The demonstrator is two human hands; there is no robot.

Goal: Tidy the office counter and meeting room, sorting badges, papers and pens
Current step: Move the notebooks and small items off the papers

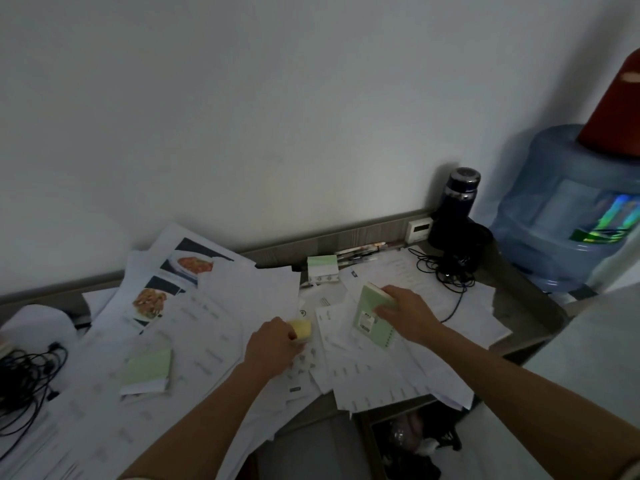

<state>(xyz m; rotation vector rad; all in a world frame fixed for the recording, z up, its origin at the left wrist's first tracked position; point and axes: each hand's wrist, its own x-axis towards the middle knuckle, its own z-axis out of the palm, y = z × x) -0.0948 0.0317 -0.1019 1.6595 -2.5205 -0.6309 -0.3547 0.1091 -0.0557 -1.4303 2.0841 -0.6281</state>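
Observation:
Loose white papers [194, 327] cover the counter, some printed with food photos. My left hand [273, 344] grips a small yellow pad [300, 330] near the middle. My right hand [407, 313] holds a pale green spiral notebook [370, 315] by its far edge, lifted slightly off the sheets. A second green notebook [147, 372] lies flat at the left. A third green-and-white pad [322, 269] stands near the back wall. Several pens [360, 253] lie along the back ledge.
A dark flask [459, 206] stands at the back right beside a tangled black cable [441, 271]. A large blue water jug [568, 209] with a red object on top sits beyond the counter's right end. More black cables [24, 379] lie at far left. An open drawer [405, 441] shows below.

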